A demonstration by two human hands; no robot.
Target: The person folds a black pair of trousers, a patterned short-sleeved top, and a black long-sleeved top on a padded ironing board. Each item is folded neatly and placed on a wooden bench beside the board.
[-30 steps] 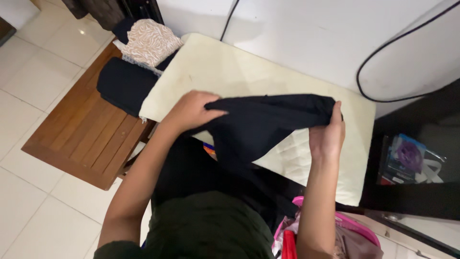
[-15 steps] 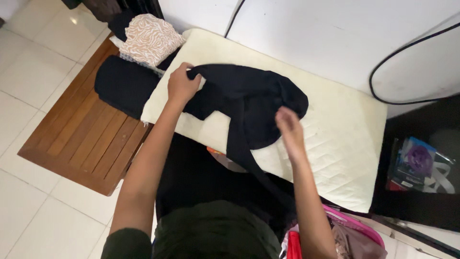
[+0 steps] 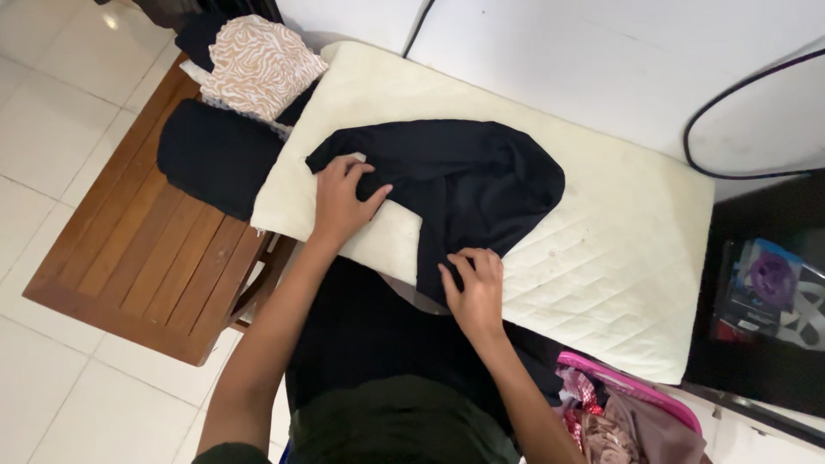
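Head view, looking straight down: black garment (image 3: 464,185) spread flat on a cream quilted pad (image 3: 619,249), near the pad's left and front edges, its lower strip running off the front edge. Left hand (image 3: 342,199) pressed palm down on the garment's left corner, fingers spread and flat, gripping nothing. Right hand (image 3: 475,288) laid on the lower strip of the garment at the pad's front edge, fingers extended and pressing the cloth, likewise not closed around it. Both forearms bare, reaching up from the bottom of the frame over a dark shirt. Left of the pad, a rolled or folded dark bundle (image 3: 210,155) lying on a wooden slatted bench (image 3: 142,258), touching the pad's left edge. Behind that bundle, a folded beige cloth with a white wavy pattern (image 3: 262,64) resting on other dark fabric. White tiled floor (image 3: 60,112) around the bench. Black cable (image 3: 748,94) curving across the white surface behind the pad. Pink basket (image 3: 636,395) with mixed clothes at the lower right, just below the pad's near corner. Dark shelf at far right holding a blue and purple packet (image 3: 769,288).
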